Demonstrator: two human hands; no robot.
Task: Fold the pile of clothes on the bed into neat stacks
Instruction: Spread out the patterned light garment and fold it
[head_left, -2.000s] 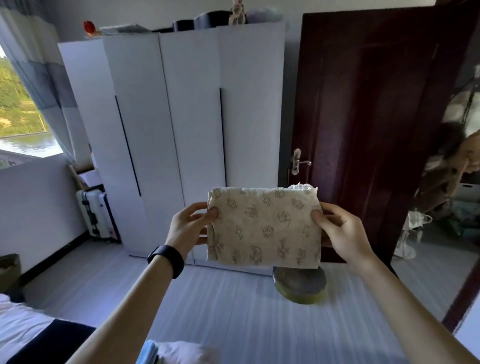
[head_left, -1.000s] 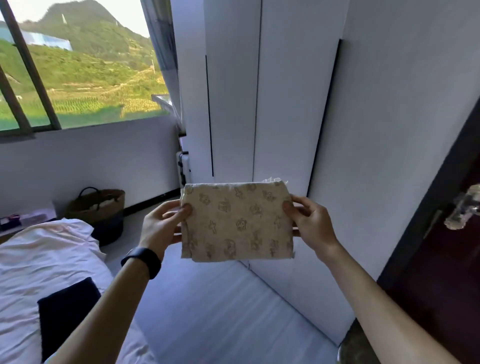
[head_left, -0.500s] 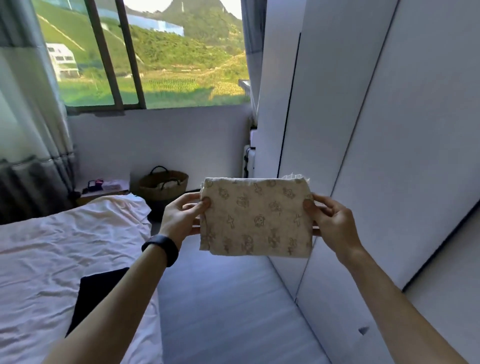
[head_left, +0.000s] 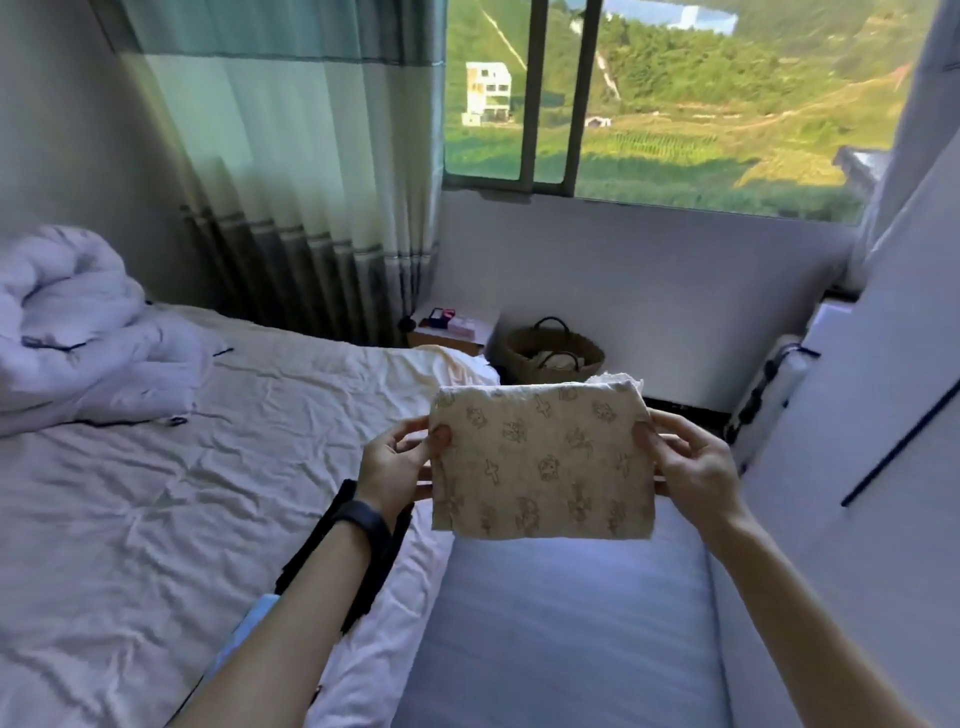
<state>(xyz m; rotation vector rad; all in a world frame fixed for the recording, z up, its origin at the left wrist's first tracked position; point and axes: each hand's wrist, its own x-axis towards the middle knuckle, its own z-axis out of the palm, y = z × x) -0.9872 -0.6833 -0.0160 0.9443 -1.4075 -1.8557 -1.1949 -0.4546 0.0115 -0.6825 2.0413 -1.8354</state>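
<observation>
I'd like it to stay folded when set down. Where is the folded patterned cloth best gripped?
Pinch both side edges near the top, one from each side, as the left hand and right hand do. The folded patterned cloth hangs flat, so side pinches likely clamp every layer.

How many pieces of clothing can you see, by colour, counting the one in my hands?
Beige printed: 1, the folded cloth, pinched by left hand and right hand.
Black: 1, the black garment on the bed.
Light blue: 1, the light blue piece, partly hidden.
Total: 3
</observation>
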